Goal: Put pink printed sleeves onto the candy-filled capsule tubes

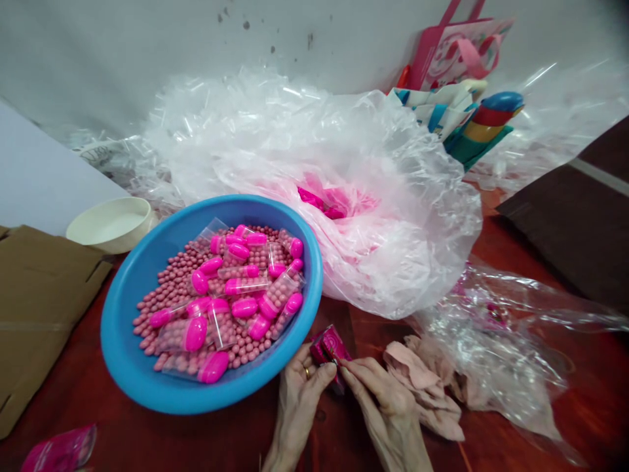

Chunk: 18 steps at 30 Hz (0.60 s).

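My left hand (pixel 301 388) is closed around a small shiny magenta packet (pixel 330 345), held upright just off the basin's right rim. The fingers of my right hand (pixel 386 400) pinch at the packet's lower right side. What lies between those fingertips is too small to make out. Beside my hands sits a blue basin (pixel 310 262) of small pink balls (pixel 164 288). On top of the balls lie several clear tubes with bright pink caps (pixel 195 333), many with balls inside.
A big clear plastic bag (pixel 393 262) with pink items stands behind. Right of my hands lie a beige cloth (pixel 417 387) and crumpled clear plastic (pixel 501 367). At left are cardboard (pixel 44 308), a white bowl (pixel 111 226) and a magenta pack (pixel 61 451). A dark box (pixel 580 216) stands right.
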Each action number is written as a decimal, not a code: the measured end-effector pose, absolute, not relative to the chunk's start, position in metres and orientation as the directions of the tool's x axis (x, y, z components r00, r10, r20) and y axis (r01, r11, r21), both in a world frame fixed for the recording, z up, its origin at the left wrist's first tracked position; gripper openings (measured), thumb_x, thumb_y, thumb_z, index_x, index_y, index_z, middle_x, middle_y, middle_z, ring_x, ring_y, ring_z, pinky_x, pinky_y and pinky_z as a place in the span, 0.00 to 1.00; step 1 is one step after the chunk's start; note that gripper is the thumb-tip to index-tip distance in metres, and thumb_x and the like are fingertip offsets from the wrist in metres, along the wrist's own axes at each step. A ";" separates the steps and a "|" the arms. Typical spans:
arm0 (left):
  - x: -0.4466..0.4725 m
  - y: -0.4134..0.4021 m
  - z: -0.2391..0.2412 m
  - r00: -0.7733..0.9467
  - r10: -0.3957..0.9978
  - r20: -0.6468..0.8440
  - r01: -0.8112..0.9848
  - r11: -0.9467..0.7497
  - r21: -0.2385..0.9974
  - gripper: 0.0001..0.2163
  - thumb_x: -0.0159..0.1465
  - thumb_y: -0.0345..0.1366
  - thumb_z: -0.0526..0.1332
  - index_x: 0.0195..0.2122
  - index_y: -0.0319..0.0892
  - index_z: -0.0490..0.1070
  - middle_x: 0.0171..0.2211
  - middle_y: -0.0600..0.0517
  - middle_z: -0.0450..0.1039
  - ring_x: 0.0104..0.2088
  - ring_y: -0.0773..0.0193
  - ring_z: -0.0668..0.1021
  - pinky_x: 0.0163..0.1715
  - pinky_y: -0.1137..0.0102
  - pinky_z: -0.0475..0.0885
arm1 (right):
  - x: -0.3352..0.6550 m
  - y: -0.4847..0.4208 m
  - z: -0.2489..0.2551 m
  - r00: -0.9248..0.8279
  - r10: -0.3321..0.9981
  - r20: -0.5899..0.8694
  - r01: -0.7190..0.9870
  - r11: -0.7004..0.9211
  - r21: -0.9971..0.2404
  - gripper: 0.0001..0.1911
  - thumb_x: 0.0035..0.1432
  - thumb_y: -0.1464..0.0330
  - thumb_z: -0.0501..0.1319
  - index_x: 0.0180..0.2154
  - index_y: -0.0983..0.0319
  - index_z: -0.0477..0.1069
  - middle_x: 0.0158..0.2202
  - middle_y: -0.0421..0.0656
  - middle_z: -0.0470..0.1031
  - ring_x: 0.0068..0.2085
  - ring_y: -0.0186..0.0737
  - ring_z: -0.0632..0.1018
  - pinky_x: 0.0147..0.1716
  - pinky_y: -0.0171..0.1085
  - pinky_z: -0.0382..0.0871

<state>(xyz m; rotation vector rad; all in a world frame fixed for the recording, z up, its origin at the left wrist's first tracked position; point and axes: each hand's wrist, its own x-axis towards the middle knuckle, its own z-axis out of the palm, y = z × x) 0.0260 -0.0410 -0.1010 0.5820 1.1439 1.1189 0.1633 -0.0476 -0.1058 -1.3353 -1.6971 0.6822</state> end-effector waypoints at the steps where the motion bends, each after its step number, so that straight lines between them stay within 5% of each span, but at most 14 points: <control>1: 0.027 -0.041 -0.101 -0.006 0.910 -0.415 -0.393 0.379 0.838 0.10 0.56 0.36 0.68 0.38 0.38 0.75 0.37 0.45 0.80 0.35 0.61 0.79 0.38 0.68 0.73 | 0.163 -0.047 -0.105 -0.081 0.960 0.270 0.481 0.274 -0.833 0.13 0.64 0.69 0.55 0.37 0.65 0.78 0.28 0.44 0.77 0.27 0.34 0.79 0.28 0.26 0.72; 12: 0.028 -0.038 -0.102 -0.006 0.894 -0.449 -0.428 0.403 0.809 0.12 0.54 0.36 0.68 0.38 0.38 0.75 0.35 0.46 0.81 0.34 0.58 0.81 0.35 0.69 0.74 | 0.171 -0.040 -0.098 -0.163 0.987 -0.001 0.385 0.062 -0.921 0.14 0.65 0.65 0.54 0.34 0.59 0.78 0.28 0.39 0.74 0.29 0.34 0.77 0.29 0.29 0.70; 18: 0.027 -0.037 -0.101 0.008 0.896 -0.443 -0.426 0.404 0.809 0.13 0.54 0.37 0.68 0.39 0.37 0.75 0.36 0.44 0.81 0.36 0.58 0.80 0.38 0.67 0.73 | 0.171 -0.046 -0.109 -0.059 0.997 0.052 0.411 0.071 -0.909 0.15 0.64 0.63 0.54 0.34 0.63 0.77 0.26 0.42 0.74 0.26 0.37 0.75 0.27 0.32 0.69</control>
